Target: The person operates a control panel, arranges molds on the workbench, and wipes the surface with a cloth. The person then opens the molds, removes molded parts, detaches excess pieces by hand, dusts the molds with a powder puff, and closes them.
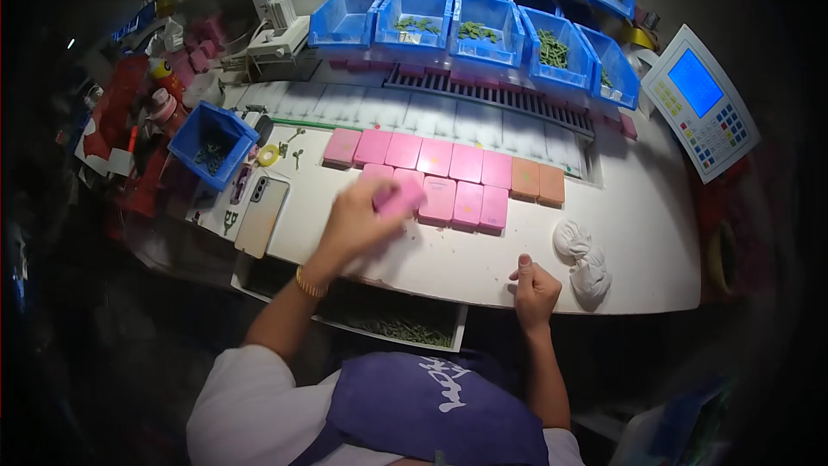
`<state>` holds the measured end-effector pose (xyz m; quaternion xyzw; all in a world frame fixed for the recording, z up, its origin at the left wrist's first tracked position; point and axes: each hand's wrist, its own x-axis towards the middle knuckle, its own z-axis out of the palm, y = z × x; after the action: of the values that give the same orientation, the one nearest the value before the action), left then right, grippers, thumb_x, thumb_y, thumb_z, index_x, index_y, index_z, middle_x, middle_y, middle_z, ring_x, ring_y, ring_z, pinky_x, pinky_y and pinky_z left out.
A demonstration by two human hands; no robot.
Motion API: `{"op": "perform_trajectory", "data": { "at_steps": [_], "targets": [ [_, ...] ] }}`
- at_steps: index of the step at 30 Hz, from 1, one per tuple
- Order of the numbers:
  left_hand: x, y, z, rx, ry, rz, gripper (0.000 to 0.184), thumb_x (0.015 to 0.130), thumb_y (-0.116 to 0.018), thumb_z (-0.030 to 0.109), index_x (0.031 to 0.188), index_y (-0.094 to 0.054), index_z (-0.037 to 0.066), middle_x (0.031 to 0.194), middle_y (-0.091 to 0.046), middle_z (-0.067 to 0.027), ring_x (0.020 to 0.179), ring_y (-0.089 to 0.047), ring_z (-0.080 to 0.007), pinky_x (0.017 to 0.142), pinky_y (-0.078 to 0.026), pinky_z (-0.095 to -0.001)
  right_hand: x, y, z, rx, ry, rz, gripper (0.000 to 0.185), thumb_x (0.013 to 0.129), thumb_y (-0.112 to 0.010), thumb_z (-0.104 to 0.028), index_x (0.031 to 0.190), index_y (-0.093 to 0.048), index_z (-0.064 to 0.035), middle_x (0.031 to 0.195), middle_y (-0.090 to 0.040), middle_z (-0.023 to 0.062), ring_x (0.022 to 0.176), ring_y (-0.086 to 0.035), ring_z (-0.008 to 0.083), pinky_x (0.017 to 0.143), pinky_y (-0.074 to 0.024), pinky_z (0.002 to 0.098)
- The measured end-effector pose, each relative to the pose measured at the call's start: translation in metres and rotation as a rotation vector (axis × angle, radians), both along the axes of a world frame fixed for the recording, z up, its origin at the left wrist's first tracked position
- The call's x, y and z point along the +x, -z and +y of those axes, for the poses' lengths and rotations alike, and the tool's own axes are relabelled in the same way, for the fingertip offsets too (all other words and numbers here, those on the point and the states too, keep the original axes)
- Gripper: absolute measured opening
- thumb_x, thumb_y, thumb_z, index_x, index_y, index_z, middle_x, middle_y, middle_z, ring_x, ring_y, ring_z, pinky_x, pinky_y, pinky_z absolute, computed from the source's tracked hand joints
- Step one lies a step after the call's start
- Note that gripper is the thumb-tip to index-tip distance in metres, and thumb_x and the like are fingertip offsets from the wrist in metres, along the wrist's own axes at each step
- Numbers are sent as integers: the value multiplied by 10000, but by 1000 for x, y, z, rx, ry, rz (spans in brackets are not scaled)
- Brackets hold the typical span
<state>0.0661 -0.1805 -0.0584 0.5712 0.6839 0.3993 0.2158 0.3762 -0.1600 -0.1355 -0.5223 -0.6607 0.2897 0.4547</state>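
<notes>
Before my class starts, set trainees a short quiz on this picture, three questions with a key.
1. Which of the person's hands holds a pink block?
2. True or false: the white bundle lies nearer the right hand than the phone does.
3. What colour are the two blocks at the back row's right end?
A) green
B) orange
C) blue

Key: 1. The left hand. 2. True. 3. B.

A workshop, its white bench (638, 233) being used for handwork

Small green pieces (552, 50) are being kept in tiers of blue bins (496, 53) and an open drawer (461, 328), pink blocks (438, 155) are being set out in rows, a keypad console (703, 125) with a lit screen (695, 82) is being kept alongside, and a purple apron (388, 406) is being worn
</notes>
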Motion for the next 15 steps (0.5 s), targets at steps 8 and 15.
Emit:
{"op": "perform_trajectory", "data": {
  "at_steps": [8, 15],
  "targets": [
    [-72, 60, 195, 115, -440, 592, 419, 786, -740, 297, 1089, -592, 50, 1069, -644, -207, 1014, -599, -423, 870, -509, -483, -3, -1, -1, 309, -4, -285, 466, 934, -686, -205, 549, -470, -57, 527, -474, 116, 452, -476, 301, 464, -344, 431],
    [-85, 53, 140, 183, -448, 625, 671, 859, -708, 486, 1259, -571, -36, 1205, -625, -287, 1137, -586, -418, 965, -465, -501, -2, 3, -3, 334, -15, -314, 410, 908, -714, -176, 580, -502, -52, 546, -510, 103, 474, -510, 303, 474, -375, 429]
  ]
}}
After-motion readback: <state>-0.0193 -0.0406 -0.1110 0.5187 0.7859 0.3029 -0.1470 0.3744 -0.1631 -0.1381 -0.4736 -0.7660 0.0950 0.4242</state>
